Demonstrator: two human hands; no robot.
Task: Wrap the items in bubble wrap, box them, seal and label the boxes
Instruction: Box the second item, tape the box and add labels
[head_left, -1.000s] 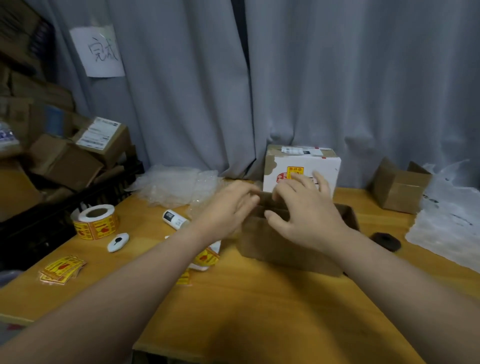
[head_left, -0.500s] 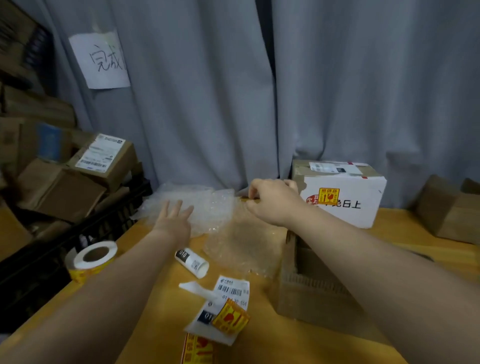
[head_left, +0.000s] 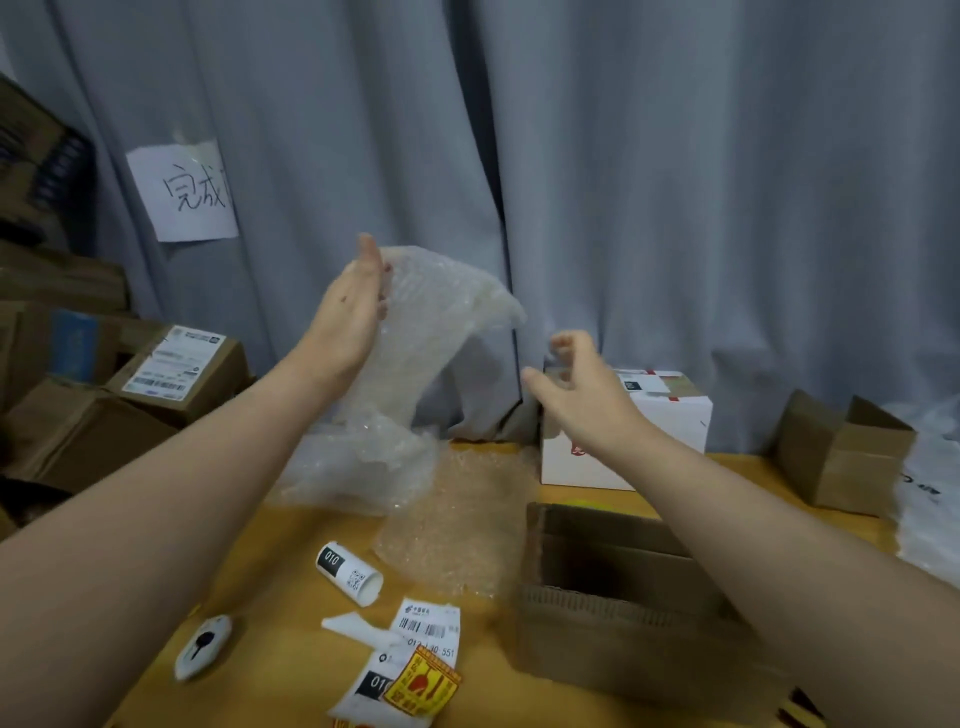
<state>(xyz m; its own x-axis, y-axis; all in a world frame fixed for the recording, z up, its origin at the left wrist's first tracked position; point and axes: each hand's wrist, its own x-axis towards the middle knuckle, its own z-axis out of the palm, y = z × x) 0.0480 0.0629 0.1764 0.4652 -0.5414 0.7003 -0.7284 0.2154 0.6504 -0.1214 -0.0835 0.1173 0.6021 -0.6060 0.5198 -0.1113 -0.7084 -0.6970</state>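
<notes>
My left hand (head_left: 349, 317) holds a sheet of bubble wrap (head_left: 431, 322) up in the air above the back of the table, pinching its upper left edge. My right hand (head_left: 576, 384) hovers to the right of the sheet with fingers loosely curled, holding nothing. A second bubble wrap sheet (head_left: 457, 525) lies flat on the table, with a crumpled pile of wrap (head_left: 358, 467) behind it. A small white cylinder marked 010 (head_left: 349, 572) lies on its side near the flat sheet. An open brown cardboard box (head_left: 618, 587) stands under my right forearm.
Shipping labels and a yellow-red sticker (head_left: 415, 660) lie near the front edge, a small white tool (head_left: 202, 647) to their left. A sealed white box (head_left: 623, 431) and a brown box (head_left: 841, 452) stand at the back right. Labelled cartons (head_left: 176, 369) are stacked at left.
My left hand rose from the pile on the table, lifting a bubble wrap sheet into the air. My right hand let go of the flat sheet's corner and moved up and right.
</notes>
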